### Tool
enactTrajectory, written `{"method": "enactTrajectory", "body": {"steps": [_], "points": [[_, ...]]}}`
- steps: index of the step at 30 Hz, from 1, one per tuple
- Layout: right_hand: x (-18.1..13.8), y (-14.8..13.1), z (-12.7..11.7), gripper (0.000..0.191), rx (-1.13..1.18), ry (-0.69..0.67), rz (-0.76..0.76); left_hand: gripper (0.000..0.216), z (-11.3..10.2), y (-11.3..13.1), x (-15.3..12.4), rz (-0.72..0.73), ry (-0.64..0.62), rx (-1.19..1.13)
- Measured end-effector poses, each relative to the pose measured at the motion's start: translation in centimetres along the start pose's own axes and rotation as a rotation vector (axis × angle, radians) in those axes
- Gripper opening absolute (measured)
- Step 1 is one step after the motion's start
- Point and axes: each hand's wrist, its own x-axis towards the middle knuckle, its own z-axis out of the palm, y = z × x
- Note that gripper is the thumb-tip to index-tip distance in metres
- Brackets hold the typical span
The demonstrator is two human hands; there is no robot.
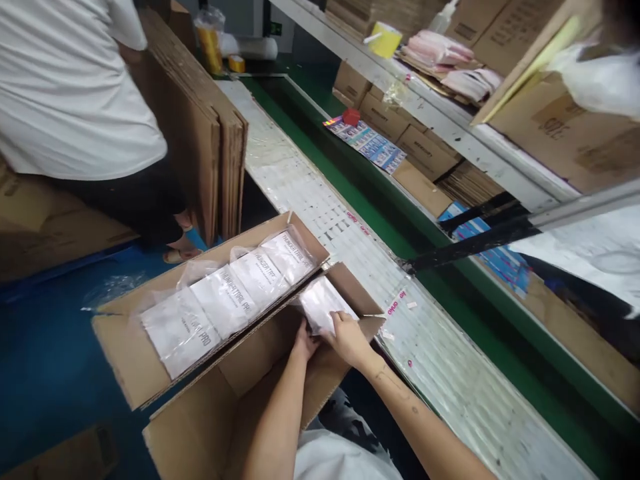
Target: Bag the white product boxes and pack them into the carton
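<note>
Both my hands are on a white product box (324, 300) in clear plastic wrap, at the far end of the nearer open carton (215, 407). My left hand (305, 341) grips its near lower edge, fingers partly hidden by the box. Over its right side, my right hand (349, 339) has its fingers curled onto the top. Alongside stands a second open carton (120, 347), holding a row of several wrapped white boxes (225, 293) with dark lettering. Inside the nearer carton, the part toward me shows bare cardboard.
A pale worktop strip (320, 200) runs beside a green conveyor belt (450, 300). Flattened cardboard sheets (200, 127) stand upright at left, near a person in a white shirt (75, 87). A shelf (435, 113) with a metal support bar (470, 243) overhangs the right side.
</note>
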Motion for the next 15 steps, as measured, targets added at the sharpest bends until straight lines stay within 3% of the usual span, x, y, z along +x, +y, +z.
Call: {"method": "enactTrajectory", "body": {"steps": [2,4,6,8,9,10,12,13,15], "points": [[-1.1,1.6,0.9,0.047,0.120,0.114,0.001,0.057,-0.3,0.8,-0.7,0.072,0.010,0.085],[-2.7,3.7,1.5,0.052,0.307,0.332,0.071,0.050,-0.7,2.2,-2.8,0.125,0.037,0.212],[-4.0,5.7,1.7,0.062,0.639,0.471,0.309,0.046,-1.9,3.8,-6.4,0.173,0.111,0.365],[-4.4,7.1,2.0,0.082,1.031,0.407,0.607,0.044,-4.0,5.3,-10.9,0.312,0.263,0.555],[-4.2,7.5,2.1,0.090,1.203,0.320,0.705,0.046,-5.3,5.9,-13.1,0.442,0.394,0.670],[-3.7,7.7,2.3,0.092,1.341,0.225,0.749,0.050,-6.8,6.4,-15.1,0.639,0.592,0.945],[-2.3,7.5,2.7,0.080,1.520,0.084,0.708,0.057,-9.7,7.2,-17.7,0.836,0.825,1.395],[-1.5,7.2,2.9,0.071,1.597,0.041,0.667,0.060,-11.0,7.5,-18.4,0.883,0.884,1.588],[-0.1,6.6,3.2,0.062,1.717,0.000,0.590,0.059,-13.3,8.2,-18.6,0.912,0.885,1.799]]}}
